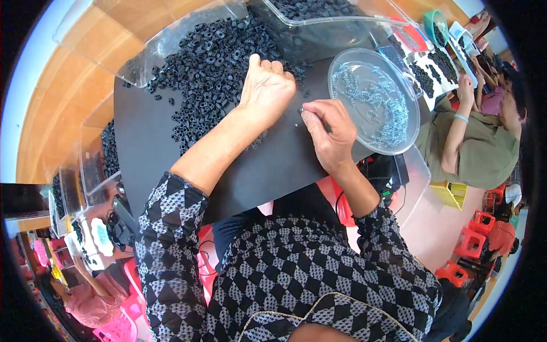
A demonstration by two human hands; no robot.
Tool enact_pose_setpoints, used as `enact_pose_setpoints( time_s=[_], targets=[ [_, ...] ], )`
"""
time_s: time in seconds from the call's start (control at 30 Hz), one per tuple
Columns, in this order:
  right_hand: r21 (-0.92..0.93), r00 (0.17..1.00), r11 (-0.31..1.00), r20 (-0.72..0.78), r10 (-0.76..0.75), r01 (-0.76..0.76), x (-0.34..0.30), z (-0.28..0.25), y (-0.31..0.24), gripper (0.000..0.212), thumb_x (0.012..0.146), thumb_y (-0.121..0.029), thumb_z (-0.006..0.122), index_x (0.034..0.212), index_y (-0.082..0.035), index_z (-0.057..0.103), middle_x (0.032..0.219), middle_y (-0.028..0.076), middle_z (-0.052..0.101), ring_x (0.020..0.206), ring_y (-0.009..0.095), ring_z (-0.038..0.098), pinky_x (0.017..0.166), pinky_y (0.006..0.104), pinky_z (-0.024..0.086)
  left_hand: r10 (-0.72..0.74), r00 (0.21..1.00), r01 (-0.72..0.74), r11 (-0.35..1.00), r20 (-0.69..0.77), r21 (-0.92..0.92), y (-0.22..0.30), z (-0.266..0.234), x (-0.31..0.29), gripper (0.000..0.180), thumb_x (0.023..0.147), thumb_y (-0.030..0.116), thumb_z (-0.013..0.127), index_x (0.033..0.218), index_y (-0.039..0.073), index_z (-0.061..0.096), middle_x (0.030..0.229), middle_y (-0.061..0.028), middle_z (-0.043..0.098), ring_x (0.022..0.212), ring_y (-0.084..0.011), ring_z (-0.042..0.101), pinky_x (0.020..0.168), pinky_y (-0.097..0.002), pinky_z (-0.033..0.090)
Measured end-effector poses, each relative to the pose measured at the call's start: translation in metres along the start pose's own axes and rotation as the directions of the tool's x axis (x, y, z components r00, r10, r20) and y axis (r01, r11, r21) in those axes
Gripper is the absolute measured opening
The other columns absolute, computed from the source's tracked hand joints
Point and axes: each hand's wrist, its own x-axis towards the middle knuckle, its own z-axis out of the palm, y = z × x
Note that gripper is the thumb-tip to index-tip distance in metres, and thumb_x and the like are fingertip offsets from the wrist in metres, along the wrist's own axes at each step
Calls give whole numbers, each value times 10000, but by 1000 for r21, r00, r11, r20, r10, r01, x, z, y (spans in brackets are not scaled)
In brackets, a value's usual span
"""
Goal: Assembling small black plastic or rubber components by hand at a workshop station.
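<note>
My left hand [266,86] is curled closed at the right edge of a spread heap of small black plastic parts [211,71] on the dark tabletop [256,176]. Its fingertips are turned under, so whatever they grip is hidden. Close beside it, my right hand [331,134] pinches a tiny dark part [302,110] between thumb and forefinger. A little white speck [296,125] lies on the table below that pinch. Just right of my right hand is a round clear plastic tray [342,124], holding many light blue coil springs [394,117].
Clear bins [319,24] with more black parts border the table's far side. At right, a person in a green top [484,145] sits by parts on a white surface [432,100]. A yellow basket [450,194] and red stools [470,242] stand on the floor.
</note>
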Motion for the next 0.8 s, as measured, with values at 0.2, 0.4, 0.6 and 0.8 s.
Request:
enact_pose_setpoints(
  time_s=[0.2, 0.4, 0.6, 0.8],
  targets=[
    [-8, 1000, 1000, -4, -28, 28, -5, 5, 4, 176, 719, 41, 715, 872, -25, 658, 827, 103, 631, 729, 249, 591, 635, 325, 467, -182, 983, 170, 961, -35, -218, -10, -9, -11, 83, 665, 146, 631, 682, 68, 657, 708, -112, 615, 725, -278, 617, 729, -420, 396],
    [-30, 995, 995, 38, -93, 94, -5, 6, 1, 189, 719, 46, 710, 886, -27, 662, 838, 102, 631, 735, 254, 592, 637, 331, 468, -466, 674, 605, -96, 573, -791, -21, -63, -66, 203, 773, 153, 716, 865, -26, 690, 783, -26, 656, 627, -107, 576, 625, -247, 456],
    [31, 987, 994, 122, -105, 102, -9, 10, -15, 191, 743, 82, 687, 914, -3, 678, 863, 111, 639, 729, 211, 595, 616, 289, 463, -532, 594, 389, -467, 603, -794, 3, -85, -113, 208, 805, 49, 644, 996, -11, 700, 786, -59, 674, 621, -98, 589, 607, -218, 476],
    [133, 965, 977, 183, -191, 168, -8, 21, -48, 236, 708, 87, 705, 920, -11, 669, 861, 115, 633, 717, 231, 590, 601, 308, 466, -547, 587, 201, -616, 598, -761, 16, -83, -140, 186, 828, 18, 673, 1002, -47, 652, 850, -140, 691, 697, -191, 663, 665, -273, 531]
  ],
)
